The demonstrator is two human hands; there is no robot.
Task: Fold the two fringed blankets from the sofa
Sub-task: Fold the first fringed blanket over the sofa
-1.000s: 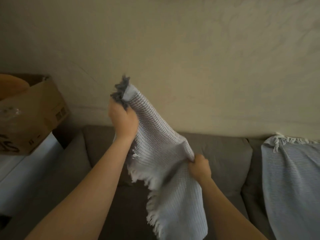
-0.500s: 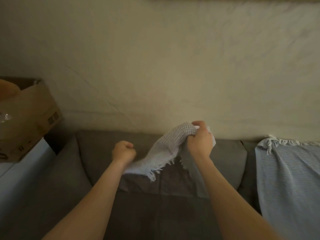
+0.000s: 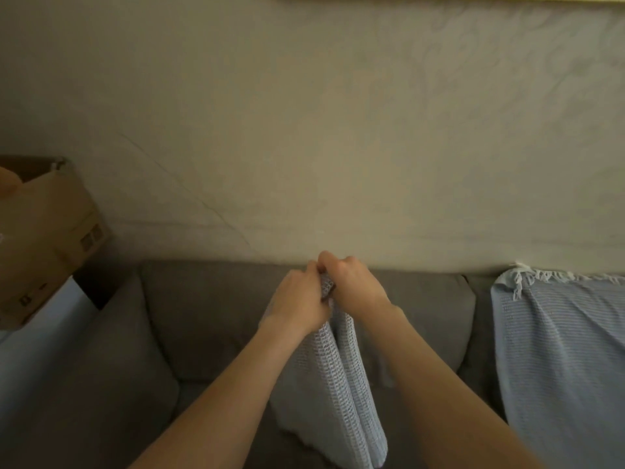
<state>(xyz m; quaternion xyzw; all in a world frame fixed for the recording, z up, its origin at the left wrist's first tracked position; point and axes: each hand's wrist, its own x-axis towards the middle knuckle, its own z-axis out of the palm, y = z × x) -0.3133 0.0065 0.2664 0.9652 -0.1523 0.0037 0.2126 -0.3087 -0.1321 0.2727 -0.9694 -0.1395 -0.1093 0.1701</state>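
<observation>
One blanket (image 3: 338,384) mid-fold | left hand (image 3: 297,299), right hand (image 3: 355,286) together, both clamped on its top edge | second blanket (image 3: 558,350) at 3 o'clock on sofa (image 3: 209,316), unfolded

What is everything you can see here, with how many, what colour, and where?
held blanket: 1, pale blue-grey waffle weave, hanging doubled from both hands in front of the sofa
draped blanket: 1, pale blue with white fringe, over the sofa back at right
sofa: 1, grey, across the lower frame against the wall
cardboard box: 1, brown, left edge
white surface: 1, white, under the box at left
wall: 1, beige, upper frame
left hand: 1, grips the held blanket's top edge, centre
right hand: 1, grips the same edge, right beside the left hand
</observation>
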